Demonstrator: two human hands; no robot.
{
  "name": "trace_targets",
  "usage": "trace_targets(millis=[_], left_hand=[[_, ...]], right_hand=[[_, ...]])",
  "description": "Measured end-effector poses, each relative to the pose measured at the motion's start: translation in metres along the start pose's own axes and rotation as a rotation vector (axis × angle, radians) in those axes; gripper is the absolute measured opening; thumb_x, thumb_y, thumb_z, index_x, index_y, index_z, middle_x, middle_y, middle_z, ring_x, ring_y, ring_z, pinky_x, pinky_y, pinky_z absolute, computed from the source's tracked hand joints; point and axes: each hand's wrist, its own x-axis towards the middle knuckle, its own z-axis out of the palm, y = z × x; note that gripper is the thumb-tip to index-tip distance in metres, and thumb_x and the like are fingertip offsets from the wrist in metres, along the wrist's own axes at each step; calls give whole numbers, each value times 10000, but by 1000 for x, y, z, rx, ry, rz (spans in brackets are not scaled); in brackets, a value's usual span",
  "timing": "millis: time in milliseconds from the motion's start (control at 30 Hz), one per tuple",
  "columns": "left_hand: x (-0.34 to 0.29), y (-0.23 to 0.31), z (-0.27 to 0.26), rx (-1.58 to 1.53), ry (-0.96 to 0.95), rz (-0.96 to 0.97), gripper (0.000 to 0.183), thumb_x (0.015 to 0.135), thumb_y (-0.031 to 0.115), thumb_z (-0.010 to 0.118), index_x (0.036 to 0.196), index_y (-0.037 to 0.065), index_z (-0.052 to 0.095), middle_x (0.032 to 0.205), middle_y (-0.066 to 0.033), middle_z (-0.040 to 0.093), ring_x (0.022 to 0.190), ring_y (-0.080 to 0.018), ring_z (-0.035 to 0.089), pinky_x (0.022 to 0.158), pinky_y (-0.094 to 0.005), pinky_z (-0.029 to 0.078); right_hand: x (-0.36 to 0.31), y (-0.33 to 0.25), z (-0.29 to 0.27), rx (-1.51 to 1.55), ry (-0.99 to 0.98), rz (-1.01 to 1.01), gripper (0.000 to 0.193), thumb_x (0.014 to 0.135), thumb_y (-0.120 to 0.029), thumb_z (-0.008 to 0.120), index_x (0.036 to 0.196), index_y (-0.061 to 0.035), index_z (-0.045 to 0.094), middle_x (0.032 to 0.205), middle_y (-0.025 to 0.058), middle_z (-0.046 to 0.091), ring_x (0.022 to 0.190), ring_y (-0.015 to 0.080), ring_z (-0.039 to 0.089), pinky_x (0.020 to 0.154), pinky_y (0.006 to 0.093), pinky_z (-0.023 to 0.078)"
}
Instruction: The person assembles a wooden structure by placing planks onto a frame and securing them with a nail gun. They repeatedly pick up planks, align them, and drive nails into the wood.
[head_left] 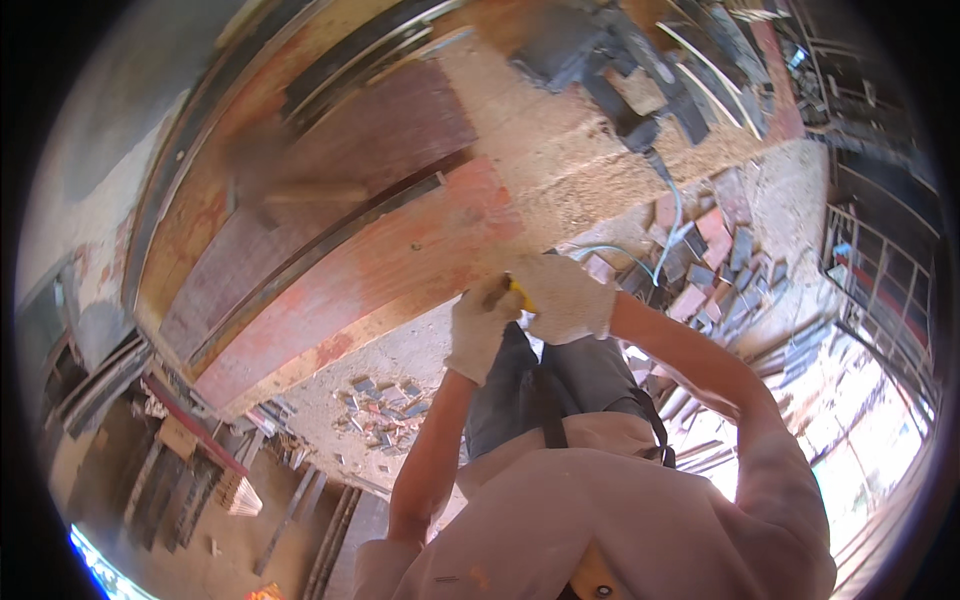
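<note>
Both of my hands wear pale work gloves and meet in front of my waist, at the near edge of a long wooden bench [480,262]. My left hand [479,322] is closed, its glove darkened at the fingers. Right beside it, my right hand [572,298] has its fingers curled inward. Between the two gloves shows a small yellow thing [521,294], gripped by both; its kind is too small to make out. A reddish board [430,225] lies on the bench just beyond my left hand.
A wider brown-red panel [395,115] lies farther back, with a short wooden strip [315,192] on it. Dark power tools [635,130] stand at the back right, trailing a blue cable [676,215]. Wood offcuts [715,240] cover the floor on the right; more scraps [390,405] lie at left.
</note>
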Motion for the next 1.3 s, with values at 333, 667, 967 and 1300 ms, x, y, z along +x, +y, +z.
trace_targets(millis=[333, 667, 967, 1300], left_hand=[[-9, 13, -78, -179, 66, 5, 183, 876, 56, 776, 904, 20, 599, 839, -87, 686, 758, -138, 656, 680, -278, 558], [98, -47, -304, 1501, 567, 552, 434, 902, 255, 658, 1314, 122, 638, 1273, -108, 629, 1191, -335, 566, 1045, -484, 434], [99, -44, -303, 1249, 612, 646, 274, 791, 177, 749, 1031, 131, 625, 1068, -73, 643, 1021, -332, 597, 875, -489, 469], [91, -85, -287, 1108, 675, 944, 235, 797, 117, 707, 996, 129, 581, 1145, -95, 670, 1022, -336, 615, 885, -483, 489]], right_hand=[[19, 1, -34, -186, -111, 80, 353, 907, -445, 640, 1058, -131, 701, 832, 153, 703, 819, 389, 697, 743, 508, 534], [49, 60, -35, 126, 248, 347, 253, 987, -272, 652, 969, -29, 718, 699, 11, 568, 635, 96, 513, 574, 303, 411], [97, 5, 24, 450, 484, 286, 250, 1000, -223, 643, 1158, -40, 708, 757, -26, 510, 658, 55, 458, 570, 250, 393], [140, 20, 69, 410, 724, 324, 275, 1017, -262, 618, 1099, -13, 701, 740, 12, 564, 686, 100, 516, 619, 314, 451]])
